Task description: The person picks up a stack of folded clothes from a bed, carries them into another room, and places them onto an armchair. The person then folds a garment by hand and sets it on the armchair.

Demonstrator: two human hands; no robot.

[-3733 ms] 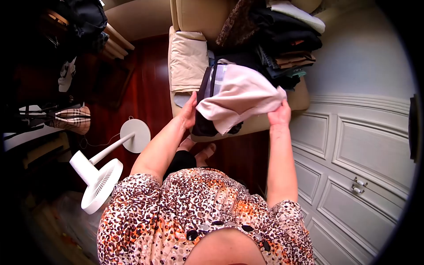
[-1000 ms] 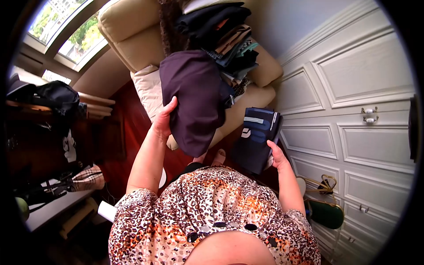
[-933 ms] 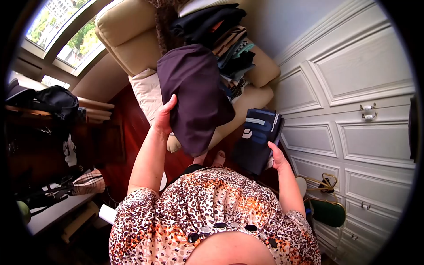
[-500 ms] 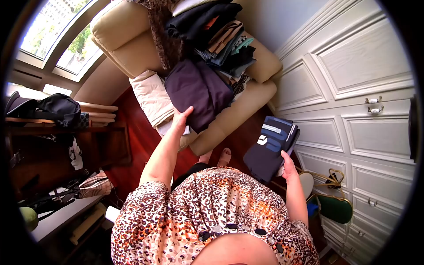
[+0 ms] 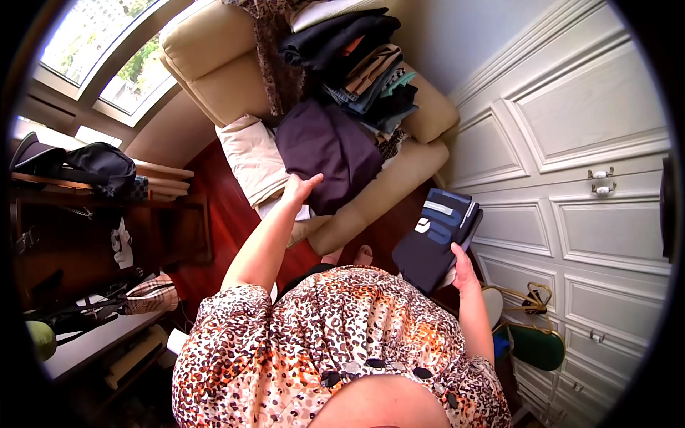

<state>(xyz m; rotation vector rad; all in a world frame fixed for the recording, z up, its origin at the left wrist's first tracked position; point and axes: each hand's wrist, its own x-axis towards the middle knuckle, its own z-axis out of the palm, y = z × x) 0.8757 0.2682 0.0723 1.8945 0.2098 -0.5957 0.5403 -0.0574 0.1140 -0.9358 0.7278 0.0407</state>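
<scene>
My right hand [image 5: 465, 265] grips a folded dark garment [image 5: 428, 250] with blue and white lettering by its lower right side. The thumb lies on top, and the other fingers are mostly hidden underneath. On the sofa lies a dark purple piece of clothing [image 5: 328, 153], loosely spread. My left hand [image 5: 302, 187] is at its near left edge, thumb stretched out to the right and apart from the fingers. A folded cream garment [image 5: 250, 157] lies just left of the purple one, partly beneath it.
Behind, a pile of folded clothes [image 5: 371, 78] and a brown fuzzy garment [image 5: 271, 64] rest on the beige sofa [image 5: 214, 64]. White panelled cabinets [image 5: 599, 221] line the right side. A green-seated chair [image 5: 535, 347] stands lower right, and a dark wooden shelf [image 5: 171, 235] at left.
My left hand has shifted slightly right along the purple garment's edge, its thumb reaching further out. The right hand still holds the folded garment in nearly the same place. The view moved slightly.
</scene>
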